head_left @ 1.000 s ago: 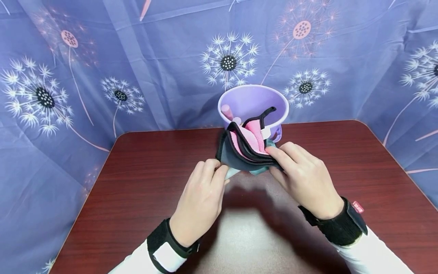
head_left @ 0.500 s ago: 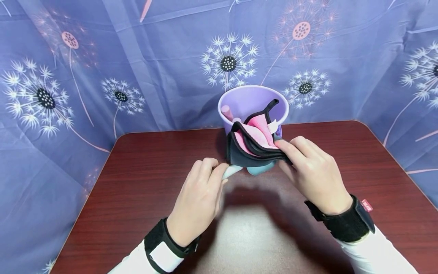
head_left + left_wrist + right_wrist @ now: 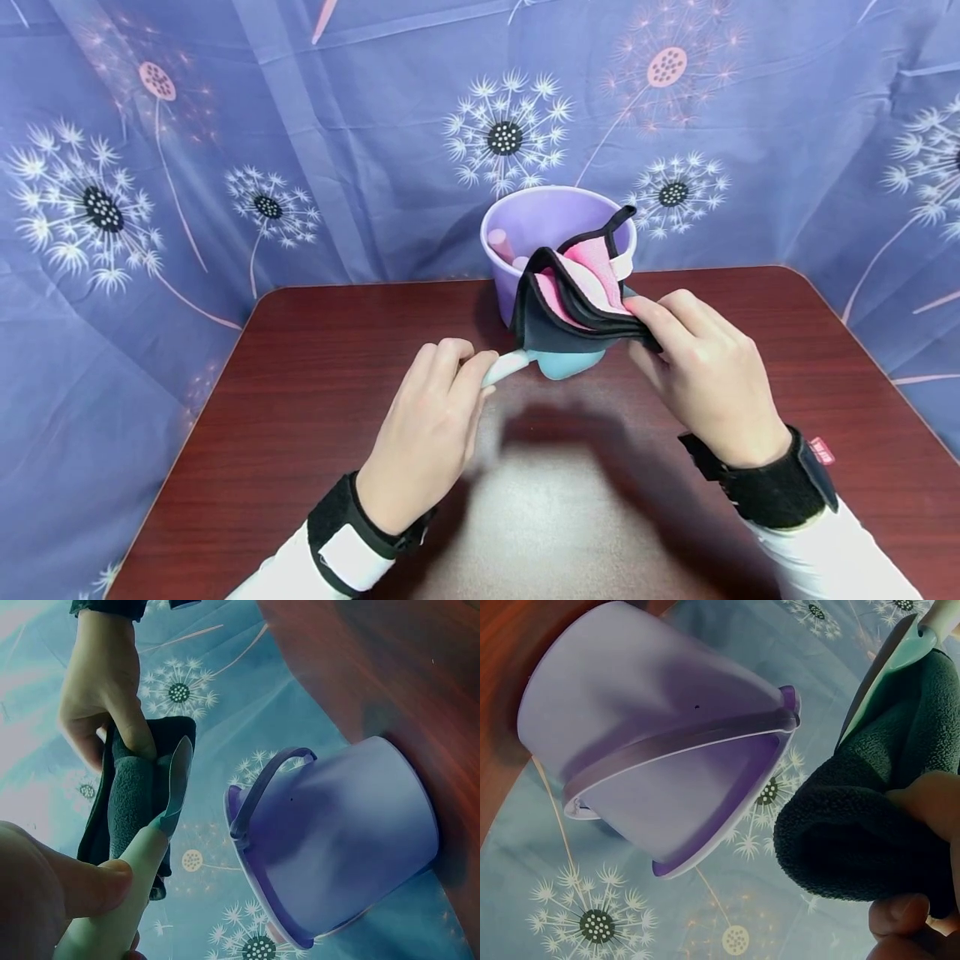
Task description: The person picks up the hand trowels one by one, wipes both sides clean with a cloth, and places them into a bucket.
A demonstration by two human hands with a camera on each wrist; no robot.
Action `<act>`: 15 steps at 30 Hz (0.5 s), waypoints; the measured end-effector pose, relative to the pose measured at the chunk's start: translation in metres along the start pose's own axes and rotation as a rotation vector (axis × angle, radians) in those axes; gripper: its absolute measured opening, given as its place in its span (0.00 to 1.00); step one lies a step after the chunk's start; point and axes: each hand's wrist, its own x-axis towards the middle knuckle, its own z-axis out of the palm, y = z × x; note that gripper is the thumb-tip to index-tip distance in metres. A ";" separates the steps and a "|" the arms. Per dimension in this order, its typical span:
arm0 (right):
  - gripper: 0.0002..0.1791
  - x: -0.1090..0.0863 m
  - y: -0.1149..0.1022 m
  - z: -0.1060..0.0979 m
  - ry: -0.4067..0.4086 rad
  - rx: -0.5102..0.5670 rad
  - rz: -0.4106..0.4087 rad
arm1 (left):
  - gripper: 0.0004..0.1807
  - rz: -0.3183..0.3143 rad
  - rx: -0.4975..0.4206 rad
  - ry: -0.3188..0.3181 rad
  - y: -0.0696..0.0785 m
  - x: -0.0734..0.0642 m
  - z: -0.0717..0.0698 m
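Observation:
My left hand (image 3: 427, 425) grips the pale handle of a small toy shovel (image 3: 568, 364) with a light blue-green blade. Above the blade, my right hand (image 3: 701, 375) pinches a folded cloth (image 3: 555, 325), dark grey outside and pink inside, with black edging, a loop and a white tag. In the left wrist view, the shovel (image 3: 146, 844) stands beside the cloth (image 3: 131, 799), its blade close against it. The right wrist view has the cloth (image 3: 855, 832) bunched under my right fingers, next to the blade. Part of the blade is hidden by the cloth in the head view.
Behind the cloth, a purple bucket (image 3: 505, 292) stands at the back of the reddish-brown table (image 3: 322, 367). Pink rounded ends (image 3: 500, 244) show inside it. Its handle (image 3: 667, 742) hangs down one side. A blue curtain (image 3: 360, 167) with dandelion prints surrounds the table.
The cloth and my right hand have shifted to the right and slightly up. More of the shovel's handle and blade shows now. My left hand has barely moved.

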 end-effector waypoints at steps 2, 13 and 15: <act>0.16 0.001 0.000 -0.001 0.004 -0.004 0.005 | 0.17 0.000 -0.002 0.008 -0.001 0.000 -0.001; 0.15 -0.002 0.004 -0.001 0.006 -0.018 0.042 | 0.13 -0.026 -0.002 0.025 -0.005 0.001 -0.005; 0.16 -0.003 0.005 -0.001 0.001 -0.015 0.057 | 0.13 -0.042 -0.007 0.033 -0.006 0.001 -0.006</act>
